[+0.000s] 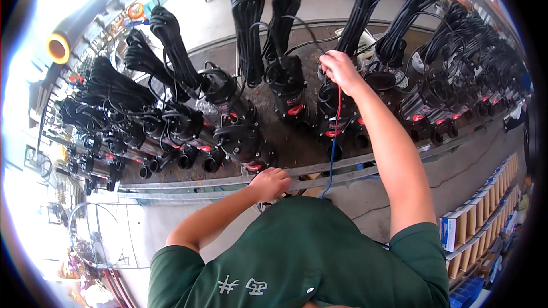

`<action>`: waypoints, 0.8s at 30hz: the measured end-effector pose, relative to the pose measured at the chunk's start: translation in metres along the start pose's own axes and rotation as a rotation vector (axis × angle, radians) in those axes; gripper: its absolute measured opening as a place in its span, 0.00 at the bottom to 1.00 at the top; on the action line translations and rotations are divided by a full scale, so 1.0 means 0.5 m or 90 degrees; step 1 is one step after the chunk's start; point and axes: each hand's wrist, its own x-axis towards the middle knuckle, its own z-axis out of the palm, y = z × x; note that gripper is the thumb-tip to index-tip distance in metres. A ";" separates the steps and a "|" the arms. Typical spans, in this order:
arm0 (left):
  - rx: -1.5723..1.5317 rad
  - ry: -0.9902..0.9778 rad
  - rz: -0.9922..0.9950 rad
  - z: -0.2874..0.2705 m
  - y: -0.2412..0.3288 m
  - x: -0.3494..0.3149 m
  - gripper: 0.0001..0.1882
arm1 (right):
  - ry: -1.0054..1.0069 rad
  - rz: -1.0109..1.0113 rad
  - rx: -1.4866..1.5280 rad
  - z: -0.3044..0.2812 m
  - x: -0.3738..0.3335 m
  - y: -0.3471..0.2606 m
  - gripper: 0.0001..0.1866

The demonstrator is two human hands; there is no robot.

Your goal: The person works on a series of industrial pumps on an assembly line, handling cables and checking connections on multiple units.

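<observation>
My right hand (341,72) is raised over the workbench, its fingers pinched on the end of a black cable (308,28) that arcs in from a black submersible pump (287,86). Out of the bottom of this hand hangs a red lead (339,102), and a blue wire (331,165) runs on below it toward my body. Whether the lead is joined to the cable is hidden by the fingers. At the bench's near edge my left hand (272,184) is curled closed, beside the base of another pump (242,145). What its fingers hold, if anything, cannot be seen.
Several more pumps with tall coiled black cables (368,5) crowd the bench (194,185) on both sides. A metal rail edges its near side. Boxes with cardboard dividers (479,211) stand at the lower right. A round wire fan guard (94,234) is at the lower left.
</observation>
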 end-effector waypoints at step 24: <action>0.035 0.269 0.201 -0.503 0.094 0.721 0.19 | 0.073 -0.006 0.553 -0.263 -0.238 0.021 0.13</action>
